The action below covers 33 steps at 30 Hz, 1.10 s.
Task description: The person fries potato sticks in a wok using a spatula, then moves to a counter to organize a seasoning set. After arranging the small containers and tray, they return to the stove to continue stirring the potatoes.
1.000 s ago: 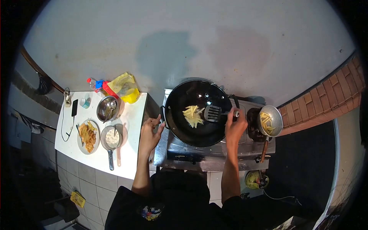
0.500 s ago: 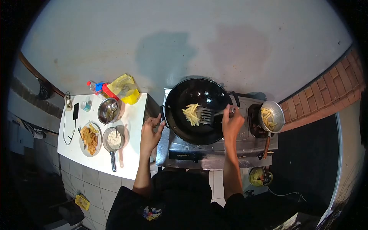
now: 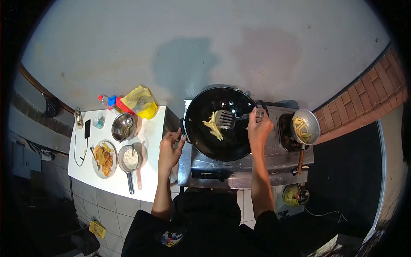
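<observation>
A black wok (image 3: pixel 220 147) sits on the stove with a small pile of pale fries (image 3: pixel 212 127) in it. My right hand (image 3: pixel 260 128) is closed round the handle of a slotted spatula (image 3: pixel 225 120). The spatula's metal head lies against the right side of the fries, low in the wok. At the wok's left side, my left hand (image 3: pixel 170 150) has its thumb and fingers pinched at the side handle (image 3: pixel 183 128). The exact grip is partly hidden.
Right of the wok, a metal strainer (image 3: pixel 314 122) with fries rests over the other burner. On the white table (image 3: pixel 90 171) stand a plate of fried food (image 3: pixel 103 158), a saucepan of white batter (image 3: pixel 130 157), a steel bowl (image 3: pixel 124 127) and a yellow bag (image 3: pixel 141 103).
The spatula has moved slightly left and up in the wok, its head turned, and the fries have shifted and spread. My left hand stays at the wok handle. The camera view has shifted slightly.
</observation>
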Tool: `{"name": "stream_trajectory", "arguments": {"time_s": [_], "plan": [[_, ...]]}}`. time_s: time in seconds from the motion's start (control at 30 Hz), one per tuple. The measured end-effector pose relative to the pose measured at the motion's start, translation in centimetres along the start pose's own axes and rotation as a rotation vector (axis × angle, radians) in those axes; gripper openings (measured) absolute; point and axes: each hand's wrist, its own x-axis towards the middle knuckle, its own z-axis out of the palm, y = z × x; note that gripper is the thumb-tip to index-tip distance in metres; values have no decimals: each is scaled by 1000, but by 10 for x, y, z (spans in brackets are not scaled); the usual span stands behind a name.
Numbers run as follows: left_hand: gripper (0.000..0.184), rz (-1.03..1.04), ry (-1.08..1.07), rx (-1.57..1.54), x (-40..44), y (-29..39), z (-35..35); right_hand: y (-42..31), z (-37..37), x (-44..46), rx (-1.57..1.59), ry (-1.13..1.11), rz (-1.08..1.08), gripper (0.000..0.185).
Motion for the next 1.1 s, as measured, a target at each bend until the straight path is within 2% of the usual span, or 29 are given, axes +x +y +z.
{"name": "stream_trajectory", "arguments": {"time_s": [0.1, 0.17, 0.37, 0.57, 0.8, 1.1], "plan": [[36, -45, -76, 44, -1, 1, -4, -12, -11, 3, 132, 54, 38, 22], [36, -33, -74, 50, 0, -3, -2, -11, -21, -1, 27, 0, -34, 20], [31, -47, -11, 22, -3, -1, 1, 14, -18, -11, -22, -44, -114, 20], [32, -45, 7, 51, -4, 8, 1, 9, -19, -12, 126, -37, 31, 13], [34, -40, -34, 62, -6, 4, 1, 17, -9, -21, 91, -98, -27, 13], [34, -87, -19, 39, -7, 10, 2, 20, -15, -23, 104, -53, -17, 11]]}}
